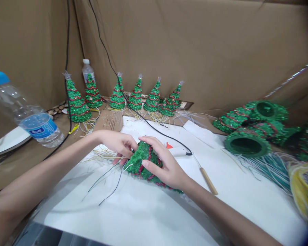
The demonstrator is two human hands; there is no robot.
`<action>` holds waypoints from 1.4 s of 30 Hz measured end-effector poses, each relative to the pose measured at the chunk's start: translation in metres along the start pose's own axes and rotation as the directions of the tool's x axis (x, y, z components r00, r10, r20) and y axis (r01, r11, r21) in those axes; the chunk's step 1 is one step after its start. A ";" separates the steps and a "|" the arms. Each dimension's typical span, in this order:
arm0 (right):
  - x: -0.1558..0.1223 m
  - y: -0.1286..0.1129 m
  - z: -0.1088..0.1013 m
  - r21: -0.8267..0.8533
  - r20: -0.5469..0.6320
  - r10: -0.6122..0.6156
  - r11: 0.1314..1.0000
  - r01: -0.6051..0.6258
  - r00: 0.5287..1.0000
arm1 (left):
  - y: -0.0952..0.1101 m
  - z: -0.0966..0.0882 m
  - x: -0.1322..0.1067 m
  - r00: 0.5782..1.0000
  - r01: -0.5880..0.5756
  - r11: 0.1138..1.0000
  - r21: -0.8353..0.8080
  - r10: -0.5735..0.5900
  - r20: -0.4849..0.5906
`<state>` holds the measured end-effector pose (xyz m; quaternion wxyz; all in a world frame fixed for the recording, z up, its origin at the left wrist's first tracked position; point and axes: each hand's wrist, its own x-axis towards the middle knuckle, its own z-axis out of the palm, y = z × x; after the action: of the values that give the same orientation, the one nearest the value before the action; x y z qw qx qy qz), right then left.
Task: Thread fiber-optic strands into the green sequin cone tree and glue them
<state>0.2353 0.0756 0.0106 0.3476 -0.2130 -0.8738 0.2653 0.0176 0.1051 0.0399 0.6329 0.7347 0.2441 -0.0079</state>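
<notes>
A small green Christmas tree [140, 158] with red garland lies tilted on the white sheet [156, 218]. My right hand [166, 165] is wrapped over its upper side, thumb on the near face and fingers on the far one. At the tree's left end, my left hand [122, 146] has its fingers bent in against the edge; what they pinch is hidden. Thin yellow and white wires [102, 154] trail left from under that hand. A dark green wire [102, 177] and a black wire [115, 188] hang out toward me, and a short white wire end shows at the tree's edge.
Several finished-looking trees [136, 95] stand along the back. More trees [247, 145] lie piled at right beside wire bundles [303, 188]. A white corded tool [178, 151] and a wooden-handled pick [207, 180] lie right of my hands. A water bottle [38, 124] leans at left; a black cable [149, 123] crosses the back.
</notes>
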 end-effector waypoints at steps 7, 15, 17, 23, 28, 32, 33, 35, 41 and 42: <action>-0.003 0.001 0.004 -0.004 0.040 -0.019 1.000 0.019 0.999 | -0.007 -0.001 0.004 0.999 -0.037 0.994 -0.103 0.039 0.013; -0.006 -0.002 0.007 -0.032 0.046 -0.048 0.998 0.049 0.998 | -0.008 0.001 0.006 0.995 -0.068 0.983 -0.169 0.079 0.059; -0.005 -0.003 0.007 -0.036 0.049 -0.044 0.998 0.046 0.998 | -0.008 0.001 0.006 0.996 -0.067 0.986 -0.153 0.076 0.051; -0.005 -0.005 0.006 -0.049 0.014 -0.059 0.997 0.060 0.998 | -0.010 0.001 0.006 0.998 -0.058 0.993 -0.101 0.060 0.015; -0.006 -0.015 0.005 -0.184 -0.128 -0.119 0.978 0.094 0.985 | -0.011 0.002 0.006 0.997 -0.074 0.988 -0.137 0.076 0.014; -0.004 -0.024 0.005 -0.316 -0.105 -0.207 0.934 0.165 0.973 | -0.012 0.001 0.006 0.995 -0.095 0.986 -0.136 0.100 0.031; -0.004 -0.026 0.005 -0.340 -0.099 -0.226 0.923 0.181 0.969 | -0.013 0.001 0.006 0.995 -0.093 0.986 -0.140 0.099 0.030; -0.005 -0.030 0.005 -0.400 -0.091 -0.253 0.895 0.197 0.963 | -0.012 0.001 0.005 0.996 -0.079 0.984 -0.162 0.085 0.032; -0.009 -0.043 0.008 -0.624 -0.113 -0.312 0.761 0.177 0.943 | -0.011 0.000 0.005 0.998 -0.041 0.977 -0.209 0.048 0.027; -0.010 -0.046 0.008 -0.642 -0.111 -0.318 0.746 0.176 0.942 | -0.010 0.000 0.004 0.998 -0.040 0.977 -0.208 0.047 0.030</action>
<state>0.2276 0.0324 0.0287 0.3812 -0.2247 -0.8898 -0.1114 0.0177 0.1074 0.0289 0.7102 0.6696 0.2163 0.0187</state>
